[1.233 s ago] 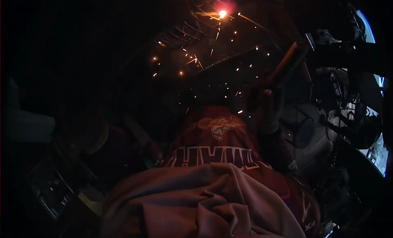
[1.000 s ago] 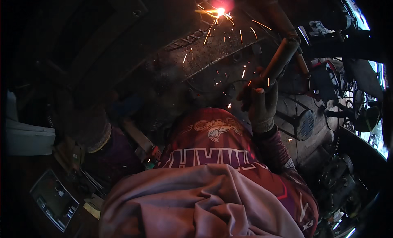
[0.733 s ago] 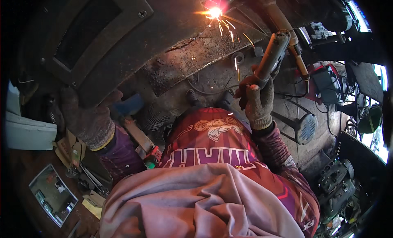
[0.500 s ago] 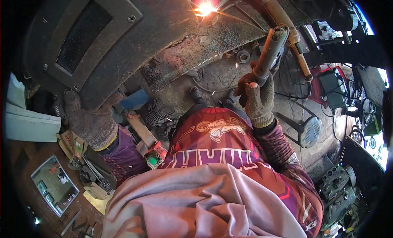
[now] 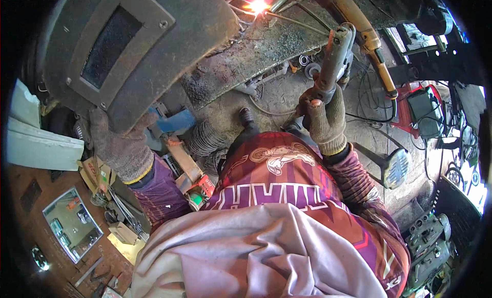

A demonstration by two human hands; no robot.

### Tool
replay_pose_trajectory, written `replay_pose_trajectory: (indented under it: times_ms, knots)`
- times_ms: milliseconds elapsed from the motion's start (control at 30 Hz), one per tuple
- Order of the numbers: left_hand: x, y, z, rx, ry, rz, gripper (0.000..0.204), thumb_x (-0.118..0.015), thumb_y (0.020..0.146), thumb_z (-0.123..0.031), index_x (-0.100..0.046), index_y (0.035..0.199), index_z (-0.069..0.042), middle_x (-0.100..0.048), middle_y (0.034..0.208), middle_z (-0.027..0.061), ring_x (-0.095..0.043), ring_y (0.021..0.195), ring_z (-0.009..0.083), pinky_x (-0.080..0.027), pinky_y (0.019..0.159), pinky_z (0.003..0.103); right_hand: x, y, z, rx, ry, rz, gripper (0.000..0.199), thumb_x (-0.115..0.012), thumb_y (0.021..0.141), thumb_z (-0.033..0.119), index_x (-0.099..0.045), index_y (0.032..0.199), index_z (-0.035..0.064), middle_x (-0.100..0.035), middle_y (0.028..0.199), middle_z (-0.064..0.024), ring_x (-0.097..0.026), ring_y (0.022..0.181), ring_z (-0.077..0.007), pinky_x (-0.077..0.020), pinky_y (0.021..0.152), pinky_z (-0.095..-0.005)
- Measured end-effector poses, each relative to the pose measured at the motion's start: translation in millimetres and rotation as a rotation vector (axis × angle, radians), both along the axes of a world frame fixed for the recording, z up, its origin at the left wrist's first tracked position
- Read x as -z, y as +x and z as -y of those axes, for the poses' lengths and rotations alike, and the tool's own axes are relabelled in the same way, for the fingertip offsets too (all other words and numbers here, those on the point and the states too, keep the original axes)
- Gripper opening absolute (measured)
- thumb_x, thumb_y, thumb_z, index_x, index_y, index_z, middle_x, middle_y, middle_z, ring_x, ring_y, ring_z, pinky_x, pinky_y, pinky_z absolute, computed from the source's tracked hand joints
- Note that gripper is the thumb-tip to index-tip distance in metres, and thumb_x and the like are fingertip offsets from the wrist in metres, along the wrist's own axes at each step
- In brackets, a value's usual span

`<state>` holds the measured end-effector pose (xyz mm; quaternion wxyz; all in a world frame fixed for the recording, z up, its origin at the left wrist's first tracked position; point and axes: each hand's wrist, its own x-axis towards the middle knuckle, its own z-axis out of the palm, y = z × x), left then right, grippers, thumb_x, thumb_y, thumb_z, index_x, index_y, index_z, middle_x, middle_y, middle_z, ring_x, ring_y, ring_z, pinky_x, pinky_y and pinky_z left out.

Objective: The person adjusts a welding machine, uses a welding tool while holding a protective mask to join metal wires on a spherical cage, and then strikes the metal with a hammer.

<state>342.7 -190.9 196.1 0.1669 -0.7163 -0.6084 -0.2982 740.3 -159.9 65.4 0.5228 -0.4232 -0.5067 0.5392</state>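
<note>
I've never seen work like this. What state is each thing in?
Welding shield: tilted, its window dark
Left hand: gloved, partly hidden behind the shield
Electrode holder: gripping a thin rod
Thin rod: glowing brightly at its far end
Right hand: gloved, closed around the holder
Pinkish-grey cloth: draped, creased

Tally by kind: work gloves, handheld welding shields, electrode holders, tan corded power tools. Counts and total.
Grey-brown knitted work gloves: 2
Dark handheld welding shield with rectangular window: 1
Grey tubular electrode holder: 1
Tan corded power tool: 1
Total: 5
</note>
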Motion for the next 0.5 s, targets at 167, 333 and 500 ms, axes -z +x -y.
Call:
replay_pose_trajectory:
  times_ms: [167, 333, 500]
  knots:
    - [19, -31, -17, 0.174, -0.072, 0.644, 0.058, -0.064, 0.093, -0.023, -0.040, 0.142, -0.004, -0.051, 0.136, 0.0241, -0.061, 0.113, 0.0385, -0.059, 0.079, 0.064, -3, -4, 4, 0.107, -0.025, -0.015, 0.079, -0.068, 0.091, 0.047, -0.035, 0.141, -0.0048, -0.058, 0.089, -0.0066, -0.059, 0.075, -0.0145, -0.0502, 0.063, -0.0290]
    - [3, -7, -31, 0.229, -0.161, 1.297, 0.060, -0.064, 0.093, -0.023, -0.038, 0.144, -0.004, -0.049, 0.139, 0.0241, -0.059, 0.116, 0.0385, -0.061, 0.075, 0.062, -6, -9, 9, 0.134, -0.035, -0.019, 0.077, -0.067, 0.092, 0.046, -0.035, 0.140, -0.0043, -0.059, 0.089, -0.0066, -0.058, 0.075, -0.0136, -0.0493, 0.062, -0.0283]
    - [-11, 8, -43, 0.488, -0.249, 1.796, 0.062, -0.060, 0.094, -0.022, -0.032, 0.148, -0.007, -0.045, 0.141, 0.0273, -0.056, 0.118, 0.0433, -0.062, 0.065, 0.066, -10, -12, 11, 0.147, -0.045, -0.033, 0.073, -0.065, 0.094, 0.045, -0.036, 0.141, -0.0030, -0.060, 0.088, -0.0063, -0.057, 0.069, -0.0118, -0.0473, 0.060, -0.0263]
